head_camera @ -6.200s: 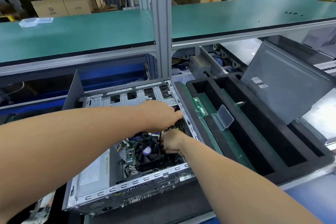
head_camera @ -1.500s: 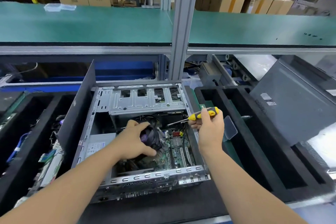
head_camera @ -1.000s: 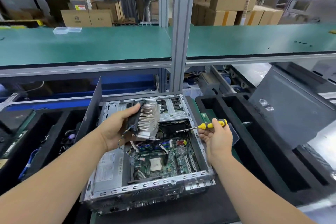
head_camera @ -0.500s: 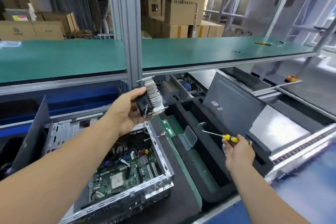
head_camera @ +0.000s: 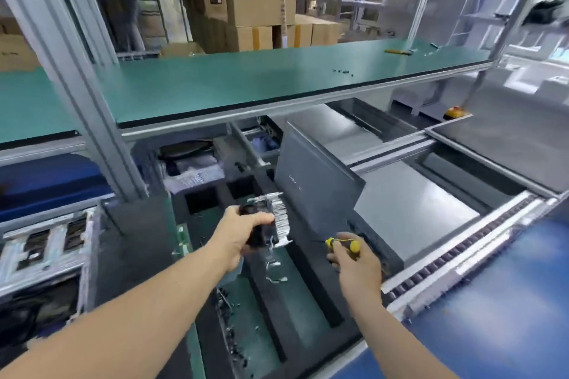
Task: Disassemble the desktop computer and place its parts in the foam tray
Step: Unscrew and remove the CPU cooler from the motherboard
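The cooler (head_camera: 271, 224), fan and finned heatsink together, is out of the case (head_camera: 46, 252) and hangs over the foam tray (head_camera: 271, 311), gripped by the left hand (head_camera: 237, 237), its fingers (head_camera: 261, 218) curled round the fan side. The right hand (head_camera: 357, 264) is clenched on a yellow-handled screwdriver (head_camera: 343, 244) just beside it. Loose screws (head_camera: 229, 326) and a grey side panel (head_camera: 317, 181) already sit in the tray. Setting the cooler down is the step in hand; what the case holds is hidden here, so likely more remains.
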